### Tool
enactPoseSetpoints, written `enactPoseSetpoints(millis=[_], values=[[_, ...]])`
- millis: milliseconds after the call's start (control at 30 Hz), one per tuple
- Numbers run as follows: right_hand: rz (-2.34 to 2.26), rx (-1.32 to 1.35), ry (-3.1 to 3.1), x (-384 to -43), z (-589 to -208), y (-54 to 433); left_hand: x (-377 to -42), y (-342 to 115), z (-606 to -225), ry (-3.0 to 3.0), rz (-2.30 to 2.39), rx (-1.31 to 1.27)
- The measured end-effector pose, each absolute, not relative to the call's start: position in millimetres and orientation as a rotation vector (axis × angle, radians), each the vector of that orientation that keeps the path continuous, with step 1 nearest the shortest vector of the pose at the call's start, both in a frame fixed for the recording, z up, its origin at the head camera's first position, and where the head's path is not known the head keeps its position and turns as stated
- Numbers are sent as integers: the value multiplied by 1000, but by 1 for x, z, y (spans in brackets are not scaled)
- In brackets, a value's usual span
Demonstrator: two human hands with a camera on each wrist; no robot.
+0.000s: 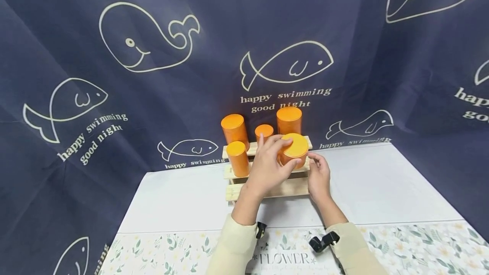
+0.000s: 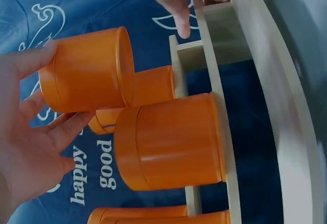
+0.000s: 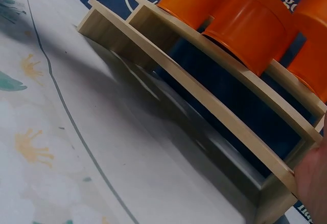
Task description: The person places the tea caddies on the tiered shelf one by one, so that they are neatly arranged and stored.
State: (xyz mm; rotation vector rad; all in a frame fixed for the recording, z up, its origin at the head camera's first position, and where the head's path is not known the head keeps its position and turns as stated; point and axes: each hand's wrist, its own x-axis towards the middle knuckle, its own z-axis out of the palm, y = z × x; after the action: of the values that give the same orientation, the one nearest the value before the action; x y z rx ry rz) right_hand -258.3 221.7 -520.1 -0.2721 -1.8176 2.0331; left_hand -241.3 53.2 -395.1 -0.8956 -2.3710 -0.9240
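My left hand [image 1: 267, 164] holds an orange lidded canister [image 2: 87, 70] by its top end, thumb on one side and fingers on the other. In the left wrist view this canister is raised above the stepped wooden rack [image 1: 286, 188]. Below it another wide orange canister [image 2: 171, 142] stands on the middle step; in the head view my left hand covers it. My right hand [image 1: 319, 177] grips the right end of the rack, one finger extended [image 2: 183, 22] past the plank. At the right wrist view's edge, only part of that hand [image 3: 312, 178] shows.
On the back step stand a tall left canister [image 1: 234, 130], a small middle one [image 1: 263, 130] and a right one [image 1: 289, 120]. A narrower canister [image 1: 237, 158] stands on the middle step's left. Behind hangs a dark blue fish-print curtain [image 1: 214, 75]; a flowered cloth [image 1: 172, 249] covers the white table's front.
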Motion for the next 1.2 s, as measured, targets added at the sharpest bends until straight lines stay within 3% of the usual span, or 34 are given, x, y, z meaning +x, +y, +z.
enactPoseSetpoints(millis=[733,1200], values=[[2094,-300,-1767,-261,-520,221,-253,68,-431,-2409,-556,-807],[2062,-308,-1808,-260,-519,222,-258,74,-431,-2464,-283,-772]])
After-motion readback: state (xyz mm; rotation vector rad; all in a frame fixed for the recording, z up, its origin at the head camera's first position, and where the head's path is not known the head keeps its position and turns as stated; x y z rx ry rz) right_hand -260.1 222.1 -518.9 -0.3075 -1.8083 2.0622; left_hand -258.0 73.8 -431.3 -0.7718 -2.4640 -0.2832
